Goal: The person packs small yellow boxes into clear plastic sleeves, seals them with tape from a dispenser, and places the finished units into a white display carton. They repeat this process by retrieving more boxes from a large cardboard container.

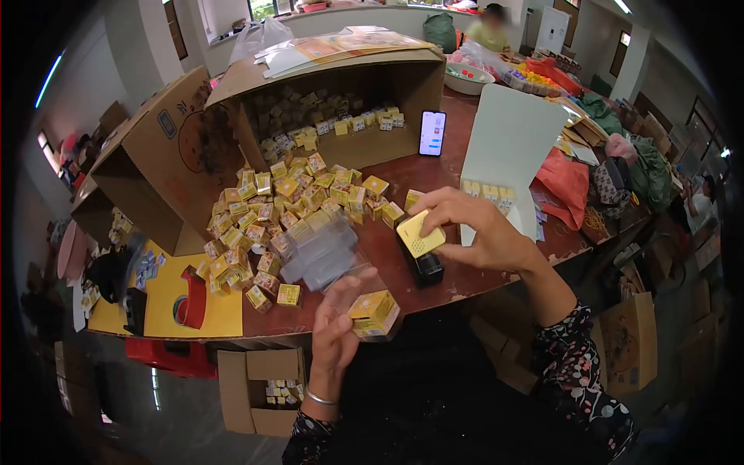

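My left hand [335,325] is closed on a small yellow printed box [375,313], held near the table's front edge. Clear plastic shows around its fingertips. Between the thumb and fingers of my right hand [480,229] is a small yellow block [421,234] with rounded corners and a patch of dots on its face. Just below this block stands a black holder [427,271], partly hidden by it. Several clear plastic cases [322,252] lie beside my left hand. Behind them spreads a heap of small yellow boxes [287,194].
A large cardboard box [430,93] on its side holds more small boxes. A lit phone [432,133] leans upright beside it. An open white carton [508,132] stands right. A tape dispenser [194,298] sits left. Another person [488,35] is at the back.
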### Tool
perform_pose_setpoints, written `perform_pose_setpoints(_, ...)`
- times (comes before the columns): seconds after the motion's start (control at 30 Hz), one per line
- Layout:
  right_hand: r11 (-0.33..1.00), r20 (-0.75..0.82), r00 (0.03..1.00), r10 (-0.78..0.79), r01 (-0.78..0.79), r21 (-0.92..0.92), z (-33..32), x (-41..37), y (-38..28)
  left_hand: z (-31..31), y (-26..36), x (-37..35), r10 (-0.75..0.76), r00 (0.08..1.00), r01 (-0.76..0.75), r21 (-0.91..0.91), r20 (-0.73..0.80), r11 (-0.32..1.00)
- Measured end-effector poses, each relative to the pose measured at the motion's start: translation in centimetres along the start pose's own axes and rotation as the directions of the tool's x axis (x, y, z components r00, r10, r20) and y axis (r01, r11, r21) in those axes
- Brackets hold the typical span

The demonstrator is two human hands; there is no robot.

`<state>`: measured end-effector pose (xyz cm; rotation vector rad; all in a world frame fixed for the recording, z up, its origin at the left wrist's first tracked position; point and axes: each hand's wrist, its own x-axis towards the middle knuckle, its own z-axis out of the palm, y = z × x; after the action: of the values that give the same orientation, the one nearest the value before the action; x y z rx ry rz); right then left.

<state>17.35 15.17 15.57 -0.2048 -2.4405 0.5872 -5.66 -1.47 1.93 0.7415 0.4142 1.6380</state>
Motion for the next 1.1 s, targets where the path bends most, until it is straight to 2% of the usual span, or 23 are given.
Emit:
perform_pose_setpoints(0.03,0.999,0.056,0.998,-0.031,0.03,0.023,0.0,0.0,-0.1,0.8,1.0,0.9,-0.003,0.996,0.007,-0.043,0.088,0.999)
perform_pose_setpoints(0.07,0.999,0.11,0.994,0.006,-0.012,0.047,0.0,0.0,-0.4,1.4,1.8,1.7,-0.004,0.985,0.019,-0.085,0.174,0.996)
perform_pose_setpoints(0.13,0.991,0.216,0.973,0.079,-0.099,0.087,-0.4,0.3,-2.0,2.2,2.6,2.9,-0.105,0.967,0.13,-0.097,0.233,0.987)
perform_pose_setpoints(0.2,0.991,0.317,0.948,0.023,-0.063,0.117,-1.0,1.0,-3.0,2.4,2.8,4.0,-0.2,0.93,0.238,-0.089,0.309,0.967)
perform_pose_setpoints(0.23,0.994,0.354,0.935,-0.009,-0.03,0.106,-1.1,1.1,-3.0,2.0,2.8,4.5,-0.281,0.882,0.325,-0.056,0.38,0.944)
perform_pose_setpoints(0.27,0.995,0.39,0.92,-0.039,0.001,0.096,-1.1,1.1,-3.0,1.5,2.6,4.8,-0.285,0.867,0.325,-0.031,0.409,0.945)
perform_pose_setpoints(0.33,0.993,0.301,0.947,-0.11,0.093,0.069,-1.0,1.1,-3.2,0.9,2.1,5.2,-0.293,0.835,0.322,0.018,0.465,0.946)
perform_pose_setpoints(0.37,0.989,0.259,0.954,-0.149,0.14,0.051,-1.1,1.1,-3.4,1.5,1.9,5.4,-0.222,0.859,0.262,-0.024,0.461,0.965)
perform_pose_setpoints(0.43,0.988,0.142,0.99,-0.007,-0.015,0.152,-1.6,0.7,-4.3,2.7,1.4,5.9,-0.039,0.876,0.099,-0.1,0.481,0.99)
perform_pose_setpoints(0.47,0.974,0.089,0.994,0.066,-0.084,0.209,-1.8,0.6,-4.6,3.4,1.4,5.5,-0.006,0.91,0.072,-0.146,0.414,0.987)
perform_pose_setpoints(0.5,0.983,0.004,1.0,0.018,-0.018,0.184,-1.4,0.3,-3.9,3.6,1.0,5.5,0.027,0.912,0.07,-0.219,0.408,0.973)
perform_pose_setpoints(0.57,0.933,-0.007,0.998,0.063,-0.056,0.356,-0.9,-0.4,-3.2,3.9,0.1,5.4,0.092,0.916,0.061,-0.362,0.39,0.93)
perform_pose_setpoints(0.63,0.814,-0.042,0.996,0.078,-0.039,0.58,0.1,-0.6,-3.0,4.8,-0.3,4.4,0.078,0.959,0.058,-0.456,0.274,0.888)
perform_pose_setpoints(0.67,0.836,-0.057,0.998,0.034,0.003,0.549,0.2,-0.5,-2.9,4.9,-0.6,4.4,0.105,0.958,0.039,-0.483,0.268,0.875)
perform_pose_setpoints(0.73,0.871,-0.079,0.996,-0.048,0.081,0.484,0.2,-0.3,-2.8,3.7,-1.8,5.1,0.194,0.919,0.009,-0.51,0.344,0.86)
perform_pose_setpoints(0.77,0.872,-0.077,0.996,-0.041,0.074,0.483,0.3,-0.3,-3.2,3.0,-2.5,5.5,0.237,0.894,-0.003,-0.525,0.38,0.851)
perform_pose_setpoints(0.8,0.903,-0.11,0.989,-0.098,0.135,0.408,0.4,-0.1,-3.1,0.8,-4.0,8.2,0.33,0.779,0.003,-0.529,0.533,0.849)
perform_pose_setpoints(0.87,0.936,-0.161,0.963,-0.215,0.25,0.247,0.7,0.3,-2.8,1.1,-4.2,8.3,0.306,0.8,0.0,-0.51,0.516,0.86)
perform_pose_setpoints(0.9,0.936,-0.177,0.953,-0.244,0.279,0.214,0.6,0.5,-2.9,3.5,-2.9,5.9,0.191,0.922,-0.004,-0.488,0.335,0.873)
perform_pose_setpoints(0.97,0.931,-0.204,0.931,-0.303,0.334,0.145,0.3,0.7,-3.2,4.7,-2.3,4.5,0.044,0.987,0.04,-0.505,0.153,0.862)
perform_pose_setpoints(1.0,0.937,-0.202,0.935,-0.292,0.322,0.138,0.3,0.7,-3.2,4.5,-2.2,4.4,0.022,0.984,0.079,-0.544,0.176,0.836)
perform_pose_setpoints(1.07,0.947,-0.201,0.943,-0.266,0.295,0.127,0.6,0.5,-3.3,5.0,-1.9,4.1,-0.047,0.996,0.076,-0.465,0.072,0.882)
perform_pose_setpoints(1.1,0.953,-0.217,0.944,-0.249,0.279,0.118,0.6,0.3,-3.3,6.3,-1.3,3.8,-0.076,0.995,0.052,-0.336,-0.059,0.941)
